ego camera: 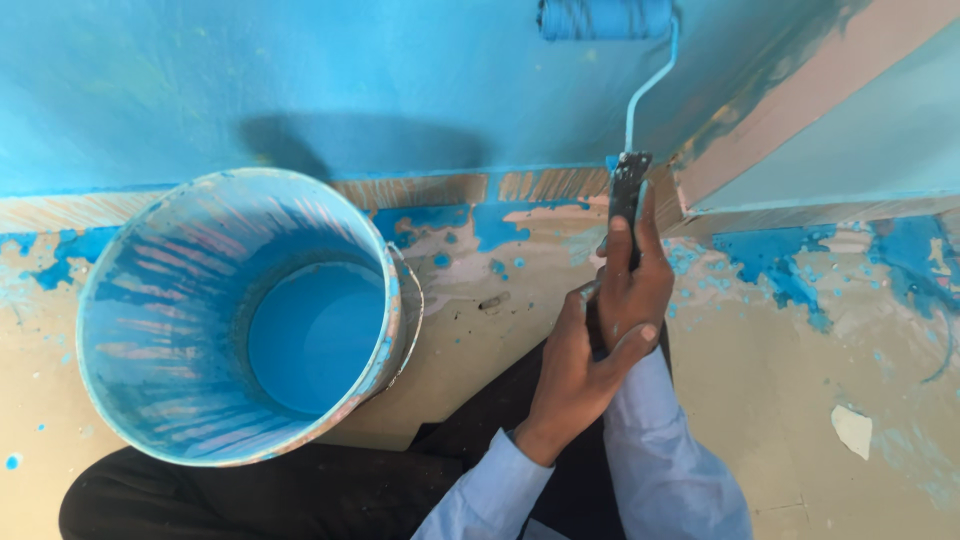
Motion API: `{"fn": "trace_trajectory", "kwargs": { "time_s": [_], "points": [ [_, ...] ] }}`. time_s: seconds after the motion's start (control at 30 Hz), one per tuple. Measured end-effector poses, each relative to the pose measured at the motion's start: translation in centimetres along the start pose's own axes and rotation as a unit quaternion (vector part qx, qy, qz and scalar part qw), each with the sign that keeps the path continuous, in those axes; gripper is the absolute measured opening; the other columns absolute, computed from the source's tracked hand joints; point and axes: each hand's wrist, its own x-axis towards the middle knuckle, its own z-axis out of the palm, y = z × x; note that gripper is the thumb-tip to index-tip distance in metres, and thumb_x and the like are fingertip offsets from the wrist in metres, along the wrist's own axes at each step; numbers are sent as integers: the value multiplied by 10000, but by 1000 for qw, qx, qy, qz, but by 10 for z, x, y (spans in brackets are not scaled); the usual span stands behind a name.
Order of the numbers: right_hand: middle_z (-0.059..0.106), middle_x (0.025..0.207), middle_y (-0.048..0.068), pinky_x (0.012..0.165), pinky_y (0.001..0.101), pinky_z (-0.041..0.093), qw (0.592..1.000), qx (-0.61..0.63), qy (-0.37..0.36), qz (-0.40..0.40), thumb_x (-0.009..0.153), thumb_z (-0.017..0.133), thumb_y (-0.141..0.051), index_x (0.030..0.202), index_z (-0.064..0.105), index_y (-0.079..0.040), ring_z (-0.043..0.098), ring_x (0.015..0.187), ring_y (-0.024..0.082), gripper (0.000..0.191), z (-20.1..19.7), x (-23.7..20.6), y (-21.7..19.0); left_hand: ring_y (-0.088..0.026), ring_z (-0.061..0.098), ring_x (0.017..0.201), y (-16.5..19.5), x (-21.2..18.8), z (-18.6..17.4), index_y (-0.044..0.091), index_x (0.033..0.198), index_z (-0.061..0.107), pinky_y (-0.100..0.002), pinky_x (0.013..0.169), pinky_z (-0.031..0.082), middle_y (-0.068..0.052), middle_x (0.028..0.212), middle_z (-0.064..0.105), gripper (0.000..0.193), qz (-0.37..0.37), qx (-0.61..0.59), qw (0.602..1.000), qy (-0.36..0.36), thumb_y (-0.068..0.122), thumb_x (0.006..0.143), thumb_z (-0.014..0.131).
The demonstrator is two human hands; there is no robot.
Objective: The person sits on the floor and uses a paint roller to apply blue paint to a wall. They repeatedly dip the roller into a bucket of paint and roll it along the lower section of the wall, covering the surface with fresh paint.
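Head view: both hands, left hand (pixel 575 365) and right hand (pixel 632 285), grip a roller (pixel 605 18) on the blue wall (pixel 300 70), apparently above paint-spattered floor (pixel 760 380).

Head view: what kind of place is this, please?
Probably a room being painted: the wall is freshly blue, a bucket holds blue paint, and both hands hold a paint roller against the wall.

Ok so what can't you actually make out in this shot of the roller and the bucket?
- Paint roller: its top is cut off by the upper frame edge, head view.
- Handle: lower part hidden inside both hands' grip, right hand over left hand.
- Bucket: paint depth can't be judged from above.
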Motion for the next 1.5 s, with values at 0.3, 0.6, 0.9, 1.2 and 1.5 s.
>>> {"fn": "trace_trajectory", "kwargs": {
  "time_s": [0.3, 0.6, 0.9, 1.2, 1.5],
  "points": [
    [691, 749, 109, 654, 351, 523, 985, -142, -71, 68, 1046, 510, -404, 1549, 483, -180, 678, 682, 178, 551, -8, -17, 51, -328, 756, 988, -30, -8, 14, -114, 1390, 410, -386, 810, 601, -254, 1082, 702, 825, -159, -22, 986, -49, 465, 875, 695],
    [682, 827, 101, 644, 346, 520, 998, -54, 0, -13, 1098, 503, -398, 1579, 460, -110, 623, 731, 146, 563, -23, 4, 21, -349, 718, 1158, -1, 1, 22, -136, 1427, 476, -398, 952, 568, -278, 1255, 692, 733, 48, 16, 999, -12, 338, 944, 757],
    [696, 882, 48, 591, 302, 507, 999, -46, 11, -10, 1081, 513, -379, 1573, 449, -111, 615, 714, 113, 563, -36, 23, 26, -357, 705, 1119, 1, 24, 35, -111, 1410, 431, -405, 928, 566, -294, 1198, 687, 799, -63, 62, 994, -61, 379, 869, 757],
    [615, 719, 58, 559, 317, 477, 999, -6, -27, 39, 1035, 504, -385, 1605, 395, -165, 570, 626, 139, 621, -15, 6, 61, -341, 593, 1326, -45, 12, 36, -17, 1588, 281, -414, 1050, 533, -259, 1476, 512, 907, -100, -86, 989, -62, 369, 897, 724],
    [707, 1149, 79, 739, 300, 554, 963, 45, 78, -253, 1233, 487, -380, 1639, 378, -59, 593, 840, 101, 529, -33, 100, -32, -345, 610, 1320, 51, 82, 46, -15, 1617, 263, -408, 1055, 538, -264, 1499, 519, 891, 99, -109, 987, -66, 383, 949, 697]
  ]
}}
